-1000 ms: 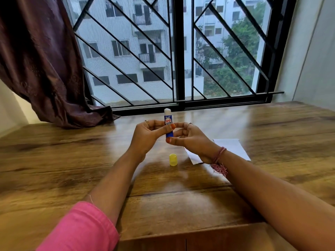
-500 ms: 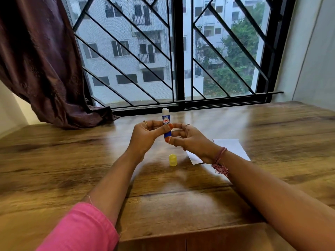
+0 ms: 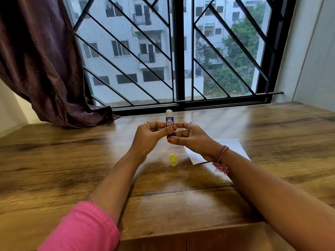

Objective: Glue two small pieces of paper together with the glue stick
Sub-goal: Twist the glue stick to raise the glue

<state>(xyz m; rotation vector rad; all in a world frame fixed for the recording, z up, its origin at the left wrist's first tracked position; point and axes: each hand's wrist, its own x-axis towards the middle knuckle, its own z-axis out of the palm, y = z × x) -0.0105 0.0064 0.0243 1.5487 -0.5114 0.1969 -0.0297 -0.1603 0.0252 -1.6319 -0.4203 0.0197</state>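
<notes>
Uncapped blue-and-white glue stick (image 3: 170, 122) held upright above a wooden table (image 3: 72, 160), white tip up | left hand (image 3: 150, 136) pinches its barrel | right hand (image 3: 192, 138) grips its base with curled fingers | small yellow plastic cap (image 3: 173, 159) stands below | white paper sheet (image 3: 233, 147) lies under right wrist.

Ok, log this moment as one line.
glue stick uncapped, upright | left hand and right hand hold it | yellow cap on table
</notes>
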